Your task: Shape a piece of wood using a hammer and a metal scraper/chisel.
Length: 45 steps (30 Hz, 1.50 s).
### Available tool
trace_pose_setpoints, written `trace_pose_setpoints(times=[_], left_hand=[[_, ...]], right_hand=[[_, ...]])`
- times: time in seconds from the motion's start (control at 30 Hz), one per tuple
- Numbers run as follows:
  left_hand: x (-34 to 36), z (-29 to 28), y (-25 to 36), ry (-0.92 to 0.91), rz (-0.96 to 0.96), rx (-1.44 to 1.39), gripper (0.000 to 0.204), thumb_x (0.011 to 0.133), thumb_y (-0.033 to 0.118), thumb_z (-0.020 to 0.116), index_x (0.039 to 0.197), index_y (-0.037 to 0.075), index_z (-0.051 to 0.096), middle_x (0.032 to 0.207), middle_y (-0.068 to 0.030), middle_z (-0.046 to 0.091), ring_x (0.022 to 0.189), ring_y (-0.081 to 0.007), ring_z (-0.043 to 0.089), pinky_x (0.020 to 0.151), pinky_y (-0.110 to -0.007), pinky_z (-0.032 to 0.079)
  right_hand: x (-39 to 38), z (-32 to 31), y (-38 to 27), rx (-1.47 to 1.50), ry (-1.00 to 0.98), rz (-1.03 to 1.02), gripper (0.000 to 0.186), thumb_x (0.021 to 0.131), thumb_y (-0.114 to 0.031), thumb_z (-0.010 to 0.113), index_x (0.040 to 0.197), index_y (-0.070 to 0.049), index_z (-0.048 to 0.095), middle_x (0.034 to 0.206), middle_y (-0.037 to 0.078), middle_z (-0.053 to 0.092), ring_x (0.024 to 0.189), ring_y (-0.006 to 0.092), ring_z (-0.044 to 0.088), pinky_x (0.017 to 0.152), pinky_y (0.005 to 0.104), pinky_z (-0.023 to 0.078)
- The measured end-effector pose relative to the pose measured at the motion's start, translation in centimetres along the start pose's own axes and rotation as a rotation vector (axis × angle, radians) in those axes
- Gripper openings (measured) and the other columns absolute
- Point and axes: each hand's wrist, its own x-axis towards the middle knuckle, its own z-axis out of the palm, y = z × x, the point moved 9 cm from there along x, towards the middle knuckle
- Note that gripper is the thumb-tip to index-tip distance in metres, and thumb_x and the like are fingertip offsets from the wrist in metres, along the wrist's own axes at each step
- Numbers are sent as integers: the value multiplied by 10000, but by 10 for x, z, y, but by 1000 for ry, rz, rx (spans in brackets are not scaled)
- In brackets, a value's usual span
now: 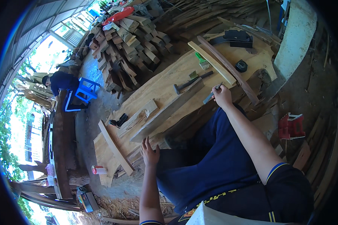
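Note:
In my right hand [222, 96] is a chisel [208, 99], its flat blade slanting down to the left over the slab's near edge. Fingers apart, my left hand [150, 153] is beside the lower left end of a long brown board [169, 110]; whether it touches the wood I cannot tell. The board lies on a large pale wooden slab [180, 71]. Just beyond it rest a hammer [193, 81] and a green brush [202, 61]. A pale piece with a rough hollow [139, 118] sits farther left, near a black object [118, 120] I cannot identify.
Two wood strips [213, 62] [229, 71], a black tape measure [241, 66] and a black box [238, 38] occupy the slab's right end. Another strip [116, 147] crosses its left end, near a red-and-white can [99, 170]. Stacked timber [129, 48] stands beyond; a person [64, 83] bends by a blue stool [87, 90].

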Motion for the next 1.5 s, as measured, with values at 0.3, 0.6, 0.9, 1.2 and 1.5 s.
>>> trace_pose_setpoints(times=[0.3,0.6,0.9,1.2,1.5], left_hand=[[-1,-2,8,-21,-170,-132,310,897,264,657,1133,63,652,1120,-185,657,1036,-383,641,879,-462,520],[5,-24,46,-82,-157,-76,234,914,300,598,925,104,726,847,-143,718,810,-355,689,729,-472,543],[11,-73,88,30,-101,-119,231,905,292,607,893,95,726,831,-142,708,824,-362,674,754,-473,525],[22,-91,181,39,146,-136,198,898,275,614,838,106,698,850,-87,716,860,-294,680,867,-439,475],[20,-93,229,11,287,-53,172,893,277,634,873,120,699,810,-49,712,876,-253,681,912,-417,451]], right_hand=[[-14,4,-21,17,-27,-48,128,941,-158,661,904,-35,656,753,64,713,637,161,707,596,322,542],[-28,-4,-34,32,-40,-79,118,944,-137,649,900,-27,653,760,70,712,646,172,711,592,327,546],[-31,4,-39,34,-108,-78,114,950,-128,642,910,-22,643,775,69,717,628,168,705,584,313,551],[-52,16,-63,68,-201,-96,133,956,-141,642,921,-12,639,791,68,723,640,142,700,609,302,554],[-92,15,-122,268,-262,-146,138,954,-150,649,912,-19,650,802,77,726,680,164,707,631,308,546]])
